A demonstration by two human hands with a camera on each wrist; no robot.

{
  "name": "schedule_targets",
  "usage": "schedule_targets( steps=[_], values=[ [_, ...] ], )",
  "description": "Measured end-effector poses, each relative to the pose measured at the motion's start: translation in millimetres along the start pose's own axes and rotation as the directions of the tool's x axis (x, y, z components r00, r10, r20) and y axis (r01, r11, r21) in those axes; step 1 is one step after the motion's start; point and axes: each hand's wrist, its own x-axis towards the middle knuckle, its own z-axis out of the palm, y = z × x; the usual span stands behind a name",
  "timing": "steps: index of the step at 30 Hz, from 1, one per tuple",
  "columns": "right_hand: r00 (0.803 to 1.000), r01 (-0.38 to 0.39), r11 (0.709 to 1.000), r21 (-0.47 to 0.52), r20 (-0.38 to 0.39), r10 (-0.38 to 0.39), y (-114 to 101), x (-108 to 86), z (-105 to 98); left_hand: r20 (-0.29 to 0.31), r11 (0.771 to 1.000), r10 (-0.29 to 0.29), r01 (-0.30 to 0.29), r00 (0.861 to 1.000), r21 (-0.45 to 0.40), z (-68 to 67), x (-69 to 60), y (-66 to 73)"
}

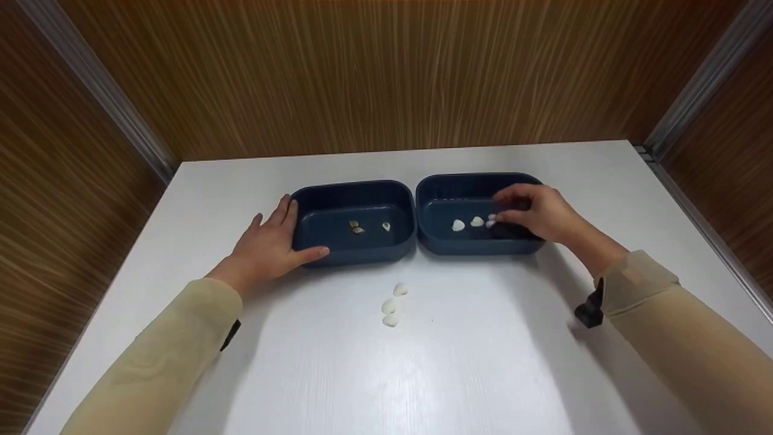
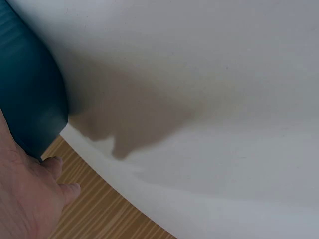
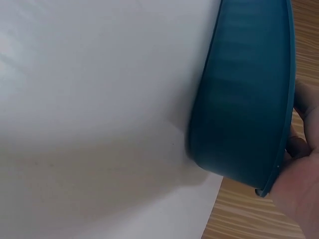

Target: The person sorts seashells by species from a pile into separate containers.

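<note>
My left hand (image 1: pixel 269 246) rests on the left end of a dark blue box (image 1: pixel 362 257), fingers spread along its outer side and thumb over the front rim. In that box lie three small brownish shells (image 1: pixel 356 229). My right hand (image 1: pixel 537 211) reaches over the right end of a second dark blue box (image 1: pixel 477 246), its thumb and forefinger apart. Close to the thumb tip are small white pieces (image 1: pixel 490 221), beside two white shells (image 1: pixel 458 225) on the box floor. The right wrist view shows the fingers partly hidden behind the box wall (image 3: pixel 239 99).
Three white shells (image 1: pixel 389 307) lie on the white table (image 1: pixel 459 362) in front of the boxes. The boxes stand side by side, nearly touching. Wood-grain panels (image 1: pixel 386 78) with metal corner strips enclose the table at the back and sides.
</note>
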Motion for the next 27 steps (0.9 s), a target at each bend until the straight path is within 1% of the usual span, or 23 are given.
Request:
schedule_targets(
  steps=[2,7,11,15,18,20,23,27],
  values=[
    [1.0,-0.004,1.0,-0.001,-0.01,0.004,-1,-1.0,-2,0.002,1.0,0.0,0.0,1.0,0.001,0.0,0.3,0.4],
    [0.997,0.046,0.999,0.013,-0.056,-0.045,-8,-6.6,-5,0.002,1.0,-0.002,0.002,1.0,0.001,-1.0,0.0,2.3],
    [0.989,0.125,0.99,0.065,-0.083,-0.12,-24,-13.6,-1,-0.002,1.0,-0.002,0.002,1.0,0.002,-1.9,0.5,2.5],
    [0.969,0.242,0.961,0.135,-0.091,-0.231,-45,-20.1,9,-0.003,1.0,-0.007,0.007,1.0,0.003,-3.1,0.6,2.9],
    [0.943,0.332,0.93,0.157,-0.082,-0.323,-61,-24.2,19,0.0,1.0,-0.01,0.01,1.0,0.006,-3.5,0.5,3.6],
    [0.926,0.378,0.911,0.162,-0.068,-0.372,-71,-26.8,26,0.003,1.0,-0.01,0.01,1.0,0.009,-3.5,0.5,4.0],
    [0.91,0.413,0.894,0.174,-0.033,-0.414,-84,-31.4,36,0.003,1.0,-0.009,0.009,1.0,0.015,-4.2,-0.2,4.4],
    [0.905,0.411,0.888,0.209,0.028,-0.425,-96,-37.6,52,-0.002,1.0,-0.004,0.004,1.0,0.012,-5.3,-1.0,5.2]
  ],
)
